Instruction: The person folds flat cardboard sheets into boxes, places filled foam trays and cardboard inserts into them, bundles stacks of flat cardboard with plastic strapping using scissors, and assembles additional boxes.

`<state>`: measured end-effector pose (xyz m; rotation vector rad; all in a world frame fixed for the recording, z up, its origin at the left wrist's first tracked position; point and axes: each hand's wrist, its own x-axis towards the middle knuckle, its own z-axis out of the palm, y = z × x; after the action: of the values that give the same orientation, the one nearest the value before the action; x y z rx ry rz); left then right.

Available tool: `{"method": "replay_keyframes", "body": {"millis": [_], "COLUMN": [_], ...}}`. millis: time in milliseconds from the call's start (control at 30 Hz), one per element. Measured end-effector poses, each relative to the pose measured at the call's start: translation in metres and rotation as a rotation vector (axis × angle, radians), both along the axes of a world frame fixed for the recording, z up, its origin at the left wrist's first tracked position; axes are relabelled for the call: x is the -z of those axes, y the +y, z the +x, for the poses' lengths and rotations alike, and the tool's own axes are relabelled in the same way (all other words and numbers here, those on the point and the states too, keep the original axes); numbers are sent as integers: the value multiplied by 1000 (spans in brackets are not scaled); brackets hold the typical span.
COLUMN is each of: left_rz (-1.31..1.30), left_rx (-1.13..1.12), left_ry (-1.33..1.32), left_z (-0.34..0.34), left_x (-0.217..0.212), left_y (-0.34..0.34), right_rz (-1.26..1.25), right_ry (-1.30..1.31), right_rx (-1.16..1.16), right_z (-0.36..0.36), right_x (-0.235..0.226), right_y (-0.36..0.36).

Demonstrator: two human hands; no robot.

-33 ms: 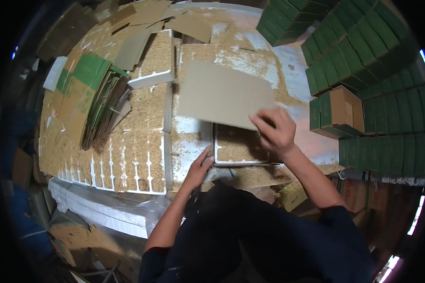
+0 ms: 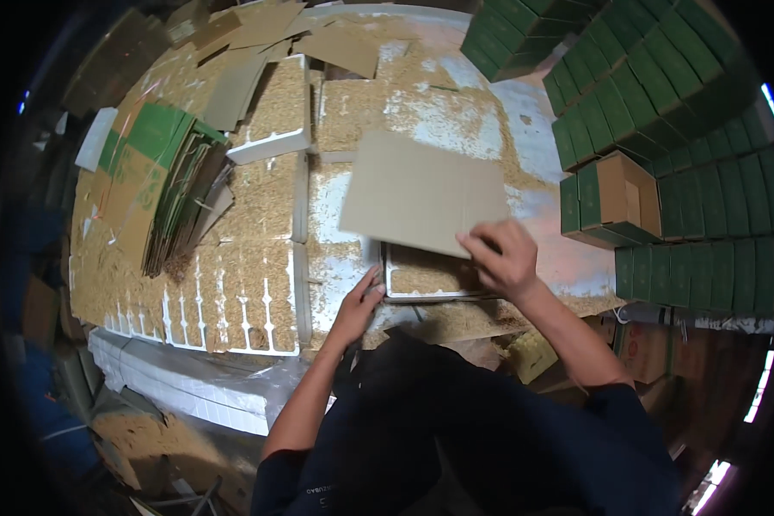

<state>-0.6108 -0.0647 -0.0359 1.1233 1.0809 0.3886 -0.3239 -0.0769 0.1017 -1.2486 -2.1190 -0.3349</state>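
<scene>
A flat cardboard sheet (image 2: 426, 189), plain and tan, is held raised and tilted. My right hand (image 2: 506, 258) pinches its near right corner. Beneath the sheet, a white-rimmed tray (image 2: 388, 279) filled with tan grain-like husks (image 2: 430, 273) shows its near left part; the sheet and my right hand hide the rest. Beside the tray's left edge is my left hand (image 2: 359, 310), its fingers closed around something narrow and dark that I cannot make out.
White trays (image 2: 296, 301) covered with husks line the left, with folded green-and-brown cartons (image 2: 168, 181) on them. Loose cardboard pieces (image 2: 340, 50) lie at the back. Green boxes (image 2: 636, 95) are stacked at right, one open carton (image 2: 629, 193) among them. Plastic-wrapped white stacks (image 2: 181, 378) stand lower left.
The cardboard sheet has moved slightly toward me and to the right, with my right hand still on its corner. My left hand has barely shifted.
</scene>
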Motion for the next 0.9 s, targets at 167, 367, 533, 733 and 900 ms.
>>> {"method": "replay_keyframes", "body": {"millis": [167, 367, 533, 733, 900], "left_rz": [66, 163, 1163, 1019, 1045], "left_rx": [44, 10, 90, 818, 921], "left_ry": [-29, -41, 350, 651, 814], "left_z": [14, 12, 58, 104, 118], "left_x": [4, 7, -58, -41, 4], "left_y": [8, 14, 15, 26, 42], "right_rz": [-336, -740, -912, -1002, -1238], "right_ry": [-6, 66, 241, 129, 103], "right_rx": [2, 88, 6, 51, 214], "right_z": [37, 42, 54, 42, 38], "right_x": [67, 84, 127, 125, 117], "right_y": [-81, -66, -64, -51, -44]}}
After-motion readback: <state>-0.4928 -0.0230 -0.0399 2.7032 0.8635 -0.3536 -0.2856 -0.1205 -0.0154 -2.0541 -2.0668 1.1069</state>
